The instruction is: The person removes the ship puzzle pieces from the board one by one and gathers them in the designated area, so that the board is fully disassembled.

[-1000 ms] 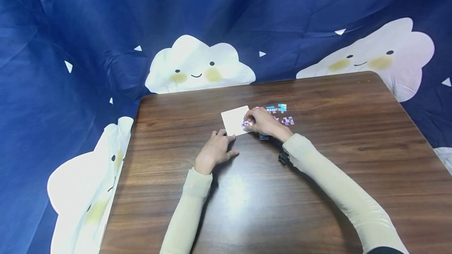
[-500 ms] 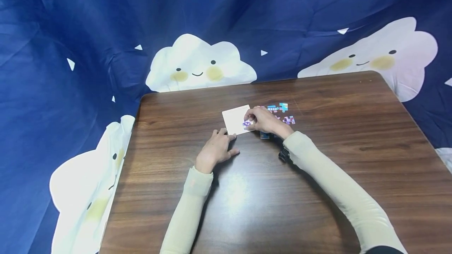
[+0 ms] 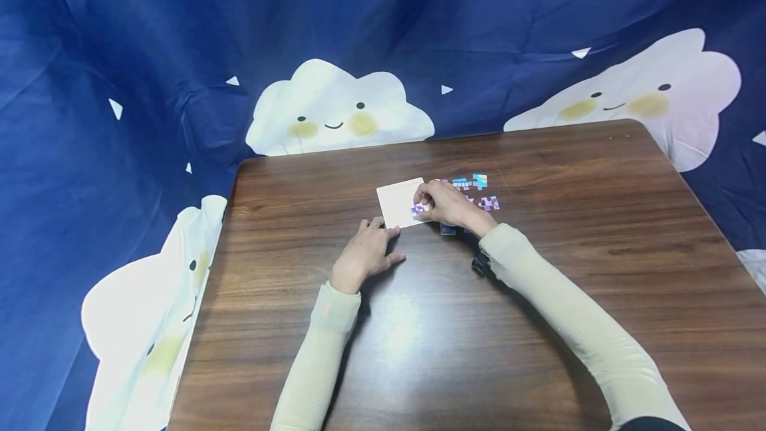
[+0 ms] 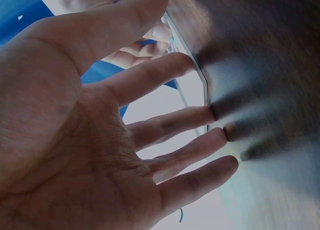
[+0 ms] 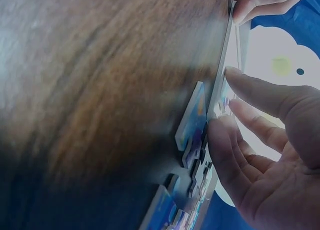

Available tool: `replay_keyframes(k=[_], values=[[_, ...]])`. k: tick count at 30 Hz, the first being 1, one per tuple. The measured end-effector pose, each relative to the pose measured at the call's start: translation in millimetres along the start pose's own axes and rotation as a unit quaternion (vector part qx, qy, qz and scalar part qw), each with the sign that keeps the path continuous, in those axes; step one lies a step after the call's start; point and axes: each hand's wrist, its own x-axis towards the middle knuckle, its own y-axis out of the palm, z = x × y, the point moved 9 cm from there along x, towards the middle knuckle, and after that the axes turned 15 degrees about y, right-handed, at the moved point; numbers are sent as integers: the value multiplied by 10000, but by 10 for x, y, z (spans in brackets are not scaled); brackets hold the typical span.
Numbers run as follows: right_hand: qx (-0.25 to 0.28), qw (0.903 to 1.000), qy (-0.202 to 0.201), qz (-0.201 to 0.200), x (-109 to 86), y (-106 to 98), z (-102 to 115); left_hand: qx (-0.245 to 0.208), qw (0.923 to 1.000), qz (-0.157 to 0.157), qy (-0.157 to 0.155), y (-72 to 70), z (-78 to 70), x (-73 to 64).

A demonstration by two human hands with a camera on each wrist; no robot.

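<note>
A white puzzle board (image 3: 395,203) lies flat on the wooden table, tilted slightly. At its near left corner my left hand (image 3: 365,255) spreads its fingers, two fingertips right at the board's edge; the left wrist view shows these fingers (image 4: 172,122) nearly straight. My right hand (image 3: 450,205) reaches over the board's right side, thumb and fingers bent around a purple jigsaw piece (image 3: 417,212), pinching it at the board's surface. Seen from the right wrist, thumb and fingertips of the right hand (image 5: 260,135) meet close to the board's edge, mostly hiding that piece.
Several loose jigsaw pieces lie right of the board, among them a light blue piece (image 3: 480,180), a purple-pink piece (image 3: 489,203) and a blue piece (image 3: 447,230) partly under my right hand. A blue curtain (image 3: 479,18) with clouds hangs behind the table (image 3: 538,324).
Both hands and the purple piece keep practically the same place on the board. Only a slight shift of the whole head view shows.
</note>
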Motion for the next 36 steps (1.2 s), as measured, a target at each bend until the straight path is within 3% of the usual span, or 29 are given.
replay_keyframes(k=[11, 29, 36], values=[[31, 10000, 12, -73, -14, -8, 1, 48, 10000, -4, 18, -4, -25, -2], [576, 9980, -187, -165, -87, -63, -23, 129, 9999, 1, 23, 20, -23, 5], [955, 9953, -11, -151, -161, -166, -123, 88, 9999, -81, 94, 14, -35, 6]])
